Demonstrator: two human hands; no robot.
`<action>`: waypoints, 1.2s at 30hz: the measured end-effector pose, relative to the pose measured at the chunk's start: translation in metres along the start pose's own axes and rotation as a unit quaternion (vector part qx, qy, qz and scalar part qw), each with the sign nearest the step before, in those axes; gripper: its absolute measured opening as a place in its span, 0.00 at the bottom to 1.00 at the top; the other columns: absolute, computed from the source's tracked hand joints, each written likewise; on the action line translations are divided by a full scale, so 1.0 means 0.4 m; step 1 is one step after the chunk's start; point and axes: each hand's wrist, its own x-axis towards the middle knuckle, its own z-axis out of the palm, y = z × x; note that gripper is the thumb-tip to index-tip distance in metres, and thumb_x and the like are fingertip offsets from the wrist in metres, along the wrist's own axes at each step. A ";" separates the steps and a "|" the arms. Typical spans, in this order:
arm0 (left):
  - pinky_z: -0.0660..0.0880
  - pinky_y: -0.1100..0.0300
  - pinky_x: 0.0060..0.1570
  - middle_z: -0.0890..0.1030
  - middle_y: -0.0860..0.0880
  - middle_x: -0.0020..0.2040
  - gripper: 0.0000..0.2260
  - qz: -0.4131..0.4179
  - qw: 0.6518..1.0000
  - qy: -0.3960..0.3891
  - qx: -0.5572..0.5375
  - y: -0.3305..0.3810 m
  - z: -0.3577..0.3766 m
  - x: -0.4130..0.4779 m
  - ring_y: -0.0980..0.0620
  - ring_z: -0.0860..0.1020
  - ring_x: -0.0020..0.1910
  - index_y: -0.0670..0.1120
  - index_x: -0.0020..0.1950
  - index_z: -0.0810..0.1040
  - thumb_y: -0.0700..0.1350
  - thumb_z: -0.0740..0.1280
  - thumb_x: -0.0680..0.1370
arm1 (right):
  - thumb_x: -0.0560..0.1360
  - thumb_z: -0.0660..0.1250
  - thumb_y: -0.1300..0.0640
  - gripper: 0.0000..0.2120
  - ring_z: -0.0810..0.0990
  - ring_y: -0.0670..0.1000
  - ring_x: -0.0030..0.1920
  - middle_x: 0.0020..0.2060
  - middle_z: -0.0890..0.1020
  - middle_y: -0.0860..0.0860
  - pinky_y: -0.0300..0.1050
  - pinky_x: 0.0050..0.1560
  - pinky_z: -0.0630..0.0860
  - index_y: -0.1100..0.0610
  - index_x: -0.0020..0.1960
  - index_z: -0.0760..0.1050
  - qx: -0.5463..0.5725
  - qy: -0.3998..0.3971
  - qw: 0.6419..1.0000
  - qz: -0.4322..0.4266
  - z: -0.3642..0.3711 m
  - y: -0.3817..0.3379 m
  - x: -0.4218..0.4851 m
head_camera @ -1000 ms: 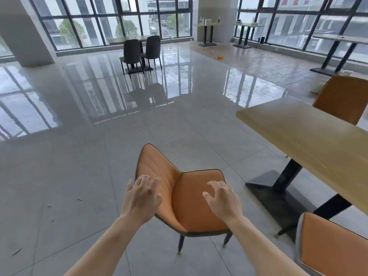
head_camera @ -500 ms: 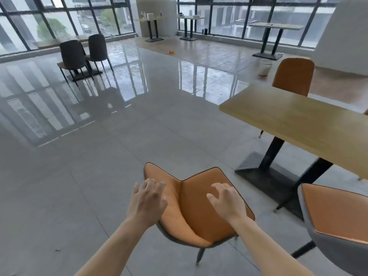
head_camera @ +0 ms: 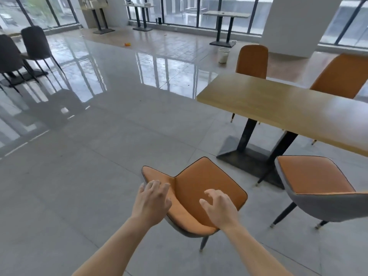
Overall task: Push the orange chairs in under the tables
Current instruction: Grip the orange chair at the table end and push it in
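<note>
An orange chair (head_camera: 201,188) with a grey shell stands on the floor just in front of me, away from the wooden table (head_camera: 282,104). My left hand (head_camera: 152,202) hovers over its backrest with fingers loosely spread. My right hand (head_camera: 219,208) is above the seat, fingers spread and slightly bent, holding nothing. A second orange chair (head_camera: 316,178) stands at the table's near side on the right. Two more orange chairs (head_camera: 253,60) (head_camera: 342,76) stand at the far side.
The table's black pedestal base (head_camera: 245,156) rests on the grey tiles between the near chairs. Dark chairs (head_camera: 33,44) stand at the far left. A white bucket (head_camera: 223,55), high tables (head_camera: 225,18) and a white pillar (head_camera: 298,24) lie beyond.
My view has swung to the right, so the table and the far chairs sit more central. Both hands have stayed over the near chair; whether the chair itself turned I cannot tell.
</note>
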 end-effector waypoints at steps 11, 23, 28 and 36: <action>0.64 0.51 0.71 0.77 0.49 0.63 0.18 0.115 0.992 -0.038 0.021 -0.085 0.063 0.087 0.48 0.72 0.65 0.52 0.69 0.72 0.56 0.54 0.83 | 0.77 0.65 0.40 0.19 0.78 0.45 0.57 0.59 0.81 0.45 0.40 0.52 0.78 0.46 0.65 0.75 -0.001 0.023 0.997 0.070 0.132 -0.074 -0.075; 0.66 0.43 0.59 0.76 0.50 0.56 0.09 0.373 0.911 -0.067 0.165 -0.235 0.099 0.203 0.44 0.72 0.58 0.54 0.61 0.72 0.51 0.55 0.84 | 0.80 0.52 0.36 0.24 0.78 0.53 0.49 0.49 0.82 0.49 0.51 0.49 0.78 0.49 0.54 0.80 -0.052 0.049 0.966 0.248 0.277 -0.244 -0.078; 0.68 0.43 0.58 0.76 0.51 0.56 0.09 0.405 0.897 -0.089 0.157 -0.263 0.122 0.289 0.43 0.73 0.58 0.55 0.61 0.70 0.52 0.55 0.83 | 0.80 0.51 0.35 0.25 0.76 0.52 0.46 0.44 0.82 0.49 0.54 0.54 0.76 0.50 0.49 0.81 -0.085 0.088 0.939 0.321 0.317 -0.275 -0.038; 0.71 0.51 0.41 0.74 0.49 0.32 0.19 0.356 0.932 0.021 0.064 -0.268 0.172 0.323 0.46 0.73 0.33 0.49 0.33 0.74 0.56 0.53 0.77 | 0.74 0.47 0.40 0.23 0.72 0.48 0.40 0.37 0.78 0.45 0.44 0.37 0.74 0.48 0.38 0.78 -0.101 0.147 0.925 0.334 0.370 -0.247 -0.011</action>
